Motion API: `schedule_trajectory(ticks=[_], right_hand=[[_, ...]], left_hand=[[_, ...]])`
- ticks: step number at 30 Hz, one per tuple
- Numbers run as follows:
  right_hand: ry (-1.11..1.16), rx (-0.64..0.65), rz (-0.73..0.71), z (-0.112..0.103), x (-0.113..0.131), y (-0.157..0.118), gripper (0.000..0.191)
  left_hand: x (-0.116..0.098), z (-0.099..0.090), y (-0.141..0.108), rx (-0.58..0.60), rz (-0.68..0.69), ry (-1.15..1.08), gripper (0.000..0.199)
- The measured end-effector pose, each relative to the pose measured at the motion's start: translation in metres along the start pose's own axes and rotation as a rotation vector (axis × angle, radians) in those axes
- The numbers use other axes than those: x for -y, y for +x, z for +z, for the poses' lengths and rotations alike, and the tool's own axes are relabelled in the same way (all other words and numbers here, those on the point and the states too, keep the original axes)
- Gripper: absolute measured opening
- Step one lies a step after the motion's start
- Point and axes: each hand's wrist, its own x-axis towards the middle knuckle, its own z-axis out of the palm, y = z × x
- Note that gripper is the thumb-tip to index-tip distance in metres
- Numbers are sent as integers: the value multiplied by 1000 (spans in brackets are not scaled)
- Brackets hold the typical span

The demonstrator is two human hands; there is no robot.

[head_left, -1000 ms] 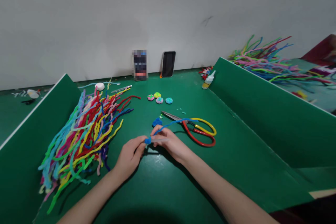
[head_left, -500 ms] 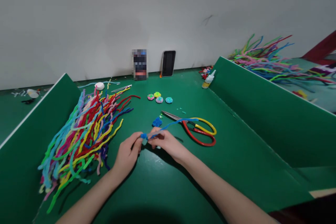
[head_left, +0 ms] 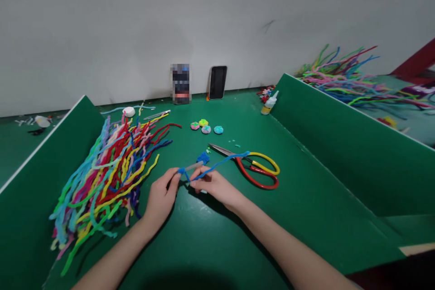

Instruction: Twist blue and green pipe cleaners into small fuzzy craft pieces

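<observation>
Over a green tabletop [head_left: 210, 240], the left hand [head_left: 162, 195] has its thumb and forefinger closed on one end of a pale stick [head_left: 196, 166]. A short coil [head_left: 181, 171] of blue is wound about the stick right beside those fingertips. The right hand [head_left: 219, 189] pinches the blue pipe cleaner [head_left: 224, 161] just below the stick, thumb against forefinger, the other fingers curled under; a short stretch runs from the pinch up to the coil. The pipe cleaner's loose tail slants off to the right over the hand and ends by the handles of a pair of scissors [head_left: 240, 163] — whether it touches them is hard to tell from this angle.

A fuzzy blue piece [head_left: 204, 157] lies just past the stick's free end, with green scraps [head_left: 208, 150] beside it. The scissors, one handle red and the other yellow, lie with their blades pointing left. Farther back sit four small flower shapes [head_left: 205, 130] in pink, yellow, lilac and blue.

To the left spreads a heap of multicoloured pipe cleaners [head_left: 108, 172], with tweezers [head_left: 157, 114] and a round white cap [head_left: 129, 111] near its far end. A glue bottle [head_left: 269, 104] leans by the right-hand green partition [head_left: 340, 140] — and a dark-screened phone [head_left: 218, 82] stands propped against the wall [head_left: 238, 18].
</observation>
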Motion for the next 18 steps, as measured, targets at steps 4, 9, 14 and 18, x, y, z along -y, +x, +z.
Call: schedule_trajectory(ticks=[4, 9, 14, 18], right_hand=[[-25, 12, 10, 0, 2, -1, 10], [-29, 26, -10, 0, 1, -1, 10], [-28, 4, -7, 0, 0, -1, 8], [-19, -9, -1, 1, 0, 0, 8]], left_hand=[[1, 0, 1, -11, -14, 52, 25], [3, 0, 2, 27, -32, 102, 27], [5, 0, 3, 41, -17, 120, 26], [6, 0, 4, 62, -27, 152, 25]])
